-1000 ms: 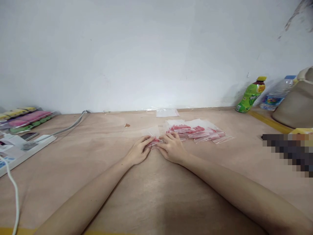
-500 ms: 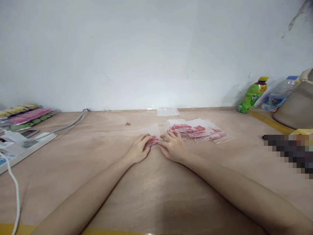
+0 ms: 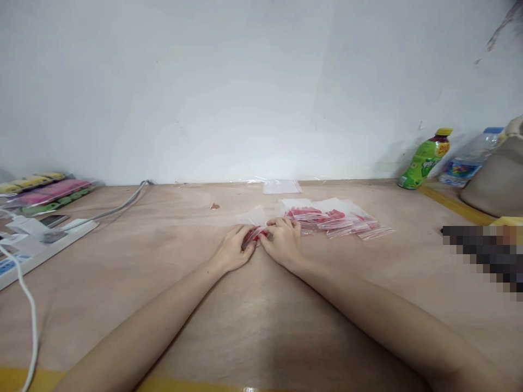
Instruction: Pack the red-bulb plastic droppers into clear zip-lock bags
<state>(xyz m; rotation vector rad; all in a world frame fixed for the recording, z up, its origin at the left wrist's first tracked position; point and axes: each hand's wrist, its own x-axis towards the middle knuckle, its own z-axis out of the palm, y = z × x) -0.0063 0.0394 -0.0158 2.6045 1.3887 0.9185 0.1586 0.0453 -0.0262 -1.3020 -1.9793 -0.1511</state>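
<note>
My left hand (image 3: 235,249) and my right hand (image 3: 281,243) meet at the middle of the wooden table (image 3: 261,305). Both pinch the same small clear zip bag (image 3: 255,228) with red pieces inside; it lies on the table between the fingertips. Fingers of both hands are curled round its near edge. Just right of my right hand lies a spread pile of filled zip bags (image 3: 335,219) with red contents. An empty clear bag (image 3: 281,187) lies by the wall behind them.
A white power strip (image 3: 44,242) with a grey cable (image 3: 118,209) lies at the left, beside flat yellow, pink and green packets (image 3: 44,193). A green bottle (image 3: 425,159), a water bottle (image 3: 469,158) and a beige bag (image 3: 496,182) stand at the right.
Both hands have drawn slightly closer together on the small bag, and its red contents are bunched tighter between the fingertips. The pile at the right has not moved.
</note>
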